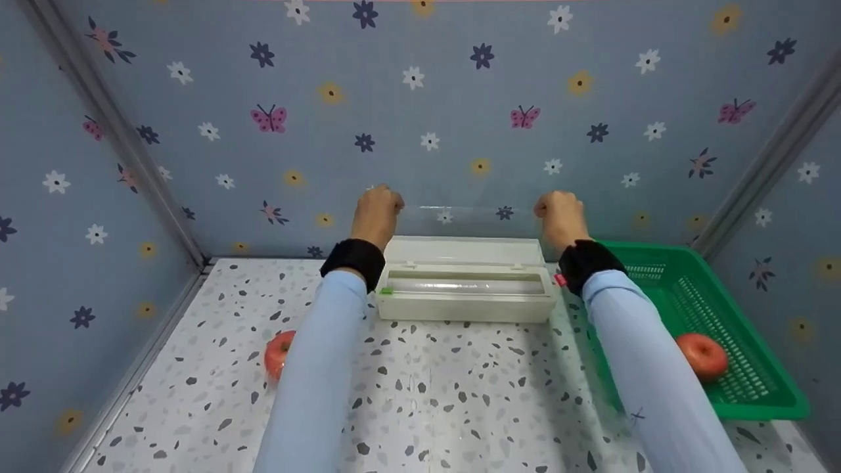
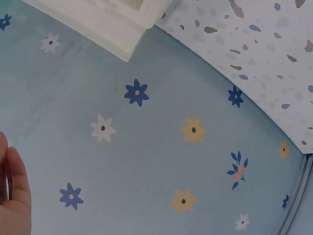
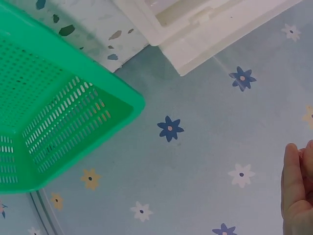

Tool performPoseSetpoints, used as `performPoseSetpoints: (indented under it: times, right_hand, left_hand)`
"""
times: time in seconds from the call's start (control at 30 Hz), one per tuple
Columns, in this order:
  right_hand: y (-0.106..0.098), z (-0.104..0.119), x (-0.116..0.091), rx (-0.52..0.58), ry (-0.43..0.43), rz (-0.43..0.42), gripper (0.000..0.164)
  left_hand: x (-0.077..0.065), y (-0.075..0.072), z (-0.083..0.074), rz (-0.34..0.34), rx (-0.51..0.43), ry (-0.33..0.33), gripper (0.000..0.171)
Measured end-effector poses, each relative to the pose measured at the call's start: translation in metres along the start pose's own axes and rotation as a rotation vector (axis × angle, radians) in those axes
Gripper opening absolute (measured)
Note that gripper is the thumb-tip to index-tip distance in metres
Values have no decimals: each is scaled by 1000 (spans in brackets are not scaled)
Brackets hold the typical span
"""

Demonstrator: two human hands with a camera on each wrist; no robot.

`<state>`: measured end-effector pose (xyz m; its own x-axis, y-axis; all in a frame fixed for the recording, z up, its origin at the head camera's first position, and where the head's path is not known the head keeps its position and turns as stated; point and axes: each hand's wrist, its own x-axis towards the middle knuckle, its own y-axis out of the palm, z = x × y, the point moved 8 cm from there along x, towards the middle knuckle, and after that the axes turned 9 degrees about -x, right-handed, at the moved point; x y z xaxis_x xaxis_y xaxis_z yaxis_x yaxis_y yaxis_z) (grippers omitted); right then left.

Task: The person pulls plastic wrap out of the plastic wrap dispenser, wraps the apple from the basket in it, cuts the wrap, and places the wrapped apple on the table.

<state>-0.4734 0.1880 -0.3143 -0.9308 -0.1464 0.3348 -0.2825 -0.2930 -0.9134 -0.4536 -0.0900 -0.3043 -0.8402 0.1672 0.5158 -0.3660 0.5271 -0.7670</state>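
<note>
A white cling film dispenser (image 1: 466, 311) stands at the back of the table with its lid (image 1: 463, 250) tipped back. Inside it lies a roll of clear film (image 1: 460, 286), and a small green slider (image 1: 387, 291) sits at its left end. Both hands are raised above the dispenser, well apart. My left hand (image 1: 376, 217) pinches one side of a see-through sheet of cling film (image 1: 437, 208); my right hand (image 1: 564, 217) pinches the other. The sheet shows mainly as a bright line between them. Each wrist view catches only part of its hand, at the frame's edge.
A green basket (image 1: 755, 328) stands on the right, holding a red apple (image 1: 702, 357). Another apple (image 1: 278, 355) lies on the speckled table (image 1: 447, 407), partly hidden by the left sleeve. A flower-patterned wall (image 1: 420, 112) rises close behind the hands.
</note>
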Motion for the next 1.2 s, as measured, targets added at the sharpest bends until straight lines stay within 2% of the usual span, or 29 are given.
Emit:
performPoseSetpoints:
  times: [0.23,0.57,0.8,1.2]
  right_hand:
    - [-7,10,5,-13,-37,-30,25]
    - [-23,13,5,-7,-29,-50,27]
    - [-36,15,5,0,-65,-93,33]
    - [-54,16,9,33,-13,-57,27]
  left_hand:
    - [1,-5,6,2,-16,-44,21]
    - [4,-16,1,-7,-21,-73,21]
    - [10,-24,-7,1,-5,-37,20]
    - [19,-42,-16,0,-31,-43,21]
